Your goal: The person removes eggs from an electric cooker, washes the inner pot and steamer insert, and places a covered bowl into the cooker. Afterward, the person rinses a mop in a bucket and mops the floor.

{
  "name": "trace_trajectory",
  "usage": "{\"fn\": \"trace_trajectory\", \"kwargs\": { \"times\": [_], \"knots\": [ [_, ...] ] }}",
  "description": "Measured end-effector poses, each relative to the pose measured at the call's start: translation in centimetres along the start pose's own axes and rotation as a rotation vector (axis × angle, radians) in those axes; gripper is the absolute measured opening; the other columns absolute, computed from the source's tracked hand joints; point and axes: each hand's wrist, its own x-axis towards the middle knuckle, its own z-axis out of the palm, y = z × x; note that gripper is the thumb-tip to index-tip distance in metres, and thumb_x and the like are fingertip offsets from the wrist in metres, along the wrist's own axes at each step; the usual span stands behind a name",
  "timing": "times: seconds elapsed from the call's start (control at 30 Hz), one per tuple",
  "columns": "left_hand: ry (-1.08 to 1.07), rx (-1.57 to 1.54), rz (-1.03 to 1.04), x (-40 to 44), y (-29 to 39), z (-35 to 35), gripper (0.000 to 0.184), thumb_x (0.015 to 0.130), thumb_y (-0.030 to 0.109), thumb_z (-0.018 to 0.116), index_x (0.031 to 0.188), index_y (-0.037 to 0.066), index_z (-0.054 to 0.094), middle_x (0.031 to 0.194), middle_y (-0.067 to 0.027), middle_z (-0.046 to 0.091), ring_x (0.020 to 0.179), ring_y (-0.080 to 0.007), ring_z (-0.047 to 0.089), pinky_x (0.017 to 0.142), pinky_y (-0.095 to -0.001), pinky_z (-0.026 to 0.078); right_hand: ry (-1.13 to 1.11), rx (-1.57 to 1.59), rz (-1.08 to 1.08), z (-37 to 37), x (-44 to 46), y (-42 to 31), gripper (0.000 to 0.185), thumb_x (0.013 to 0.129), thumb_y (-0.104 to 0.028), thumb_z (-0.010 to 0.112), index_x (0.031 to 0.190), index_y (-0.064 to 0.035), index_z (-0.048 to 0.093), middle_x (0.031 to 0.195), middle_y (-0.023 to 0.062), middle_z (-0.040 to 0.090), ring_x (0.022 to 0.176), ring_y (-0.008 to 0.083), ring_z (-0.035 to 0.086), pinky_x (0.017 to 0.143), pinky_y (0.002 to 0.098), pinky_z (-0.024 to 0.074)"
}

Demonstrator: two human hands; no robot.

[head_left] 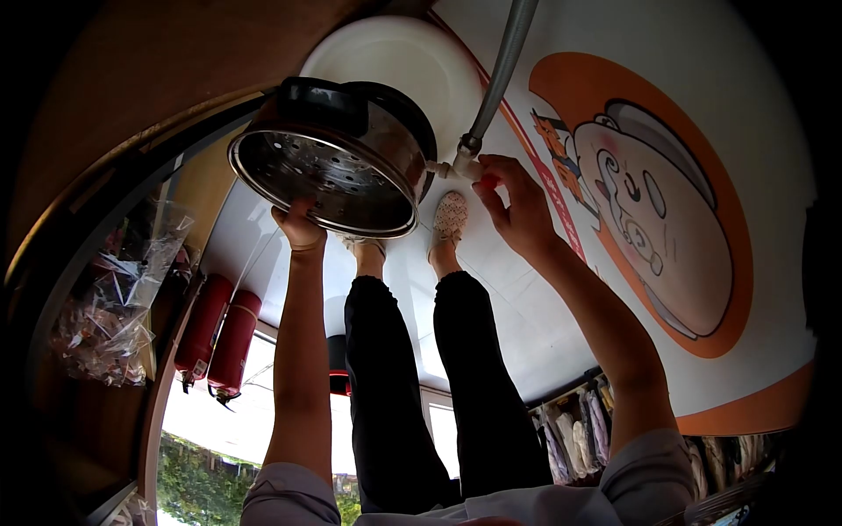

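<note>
Floor tiles (517, 289) lay below the pot (333, 167), a white basin (386, 53) just beyond it. Your left hand (301, 226) had its fingers closed on the pot's near edge, tilting it. Right of the pot, your right hand (519, 206) curled fingers around the red knob (488, 181) of the tap (465, 165); I couldn't tell whether they gripped. Working the knob seemed the step; the next move called for steadiness.

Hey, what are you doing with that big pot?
The left hand holds the pot, which has holes inside, up by its rim. The right hand pinches the red knob of the tap. A white basin shows behind the pot. I can't see any water running.
</note>
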Motion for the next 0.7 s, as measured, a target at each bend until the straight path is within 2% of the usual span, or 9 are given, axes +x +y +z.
{"fn": "trace_trajectory", "kwargs": {
  "times": [0.23, 0.7],
  "knots": [
    [0.014, 0.014, 0.005, 0.02, 0.02, -0.09, 0.039, 0.060, -0.007, 0.049, 0.097, -0.001, 0.062, 0.095, -0.0069, 0.064, 0.085, -0.0218, 0.061, 0.080, -0.0306, 0.048, 0.013, 0.054, 0.049, 0.20, 0.12, 0.01, 0.030, 0.079, -0.007, 0.068, 0.103, -0.0009, 0.051, 0.089, 0.0149, 0.060, 0.077, 0.0258, 0.063, 0.067, 0.0332, 0.0524],
    [0.102, 0.022, 0.012, -0.18, 0.36, 0.42, 0.034, 0.062, -0.006, 0.050, 0.094, 0.000, 0.062, 0.093, -0.0059, 0.063, 0.085, -0.0209, 0.060, 0.078, -0.0304, 0.048, 0.024, 0.124, 0.140, 0.34, 0.76, 0.04, 0.027, 0.079, -0.007, 0.068, 0.101, 0.0003, 0.053, 0.087, 0.0147, 0.062, 0.076, 0.0253, 0.064, 0.068, 0.0331, 0.0525]
  ]
}}
